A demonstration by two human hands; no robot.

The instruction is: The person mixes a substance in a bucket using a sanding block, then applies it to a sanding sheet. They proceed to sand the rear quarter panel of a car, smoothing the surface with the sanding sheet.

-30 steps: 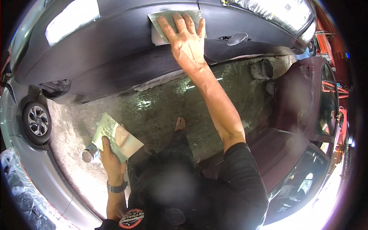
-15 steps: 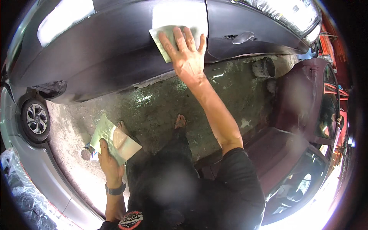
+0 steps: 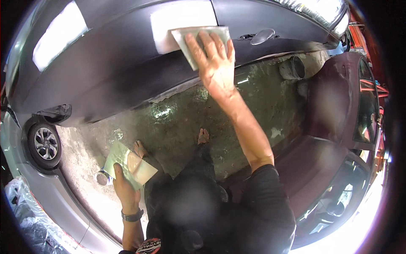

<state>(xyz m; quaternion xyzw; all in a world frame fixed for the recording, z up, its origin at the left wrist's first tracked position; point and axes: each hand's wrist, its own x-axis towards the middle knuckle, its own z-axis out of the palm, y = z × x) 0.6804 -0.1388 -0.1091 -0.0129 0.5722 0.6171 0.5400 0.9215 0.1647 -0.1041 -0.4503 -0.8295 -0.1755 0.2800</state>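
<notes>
Your right hand [image 3: 218, 65] grasps a thin grey-green rectangular sheet [image 3: 182, 37], fingers spread over it and thumb hidden, up at the matte dark-grey car panel [image 3: 120, 63]; whether the two touch is unclear. Your left hand [image 3: 127, 192] grips a pale green square plate [image 3: 118, 153], thumb on top, a beige smear [image 3: 134, 162] beside it. A small round tin [image 3: 102, 178] is left of that hand.

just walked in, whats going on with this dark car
A person stands beside the dark car. Their right hand holds a pale sheet at its side, overlapping the lower edge of a white patch. The left hand, lower down, grips a second sheet with a peach-coloured area on it. A can is near that hand; a bucket stands farther right.
</notes>
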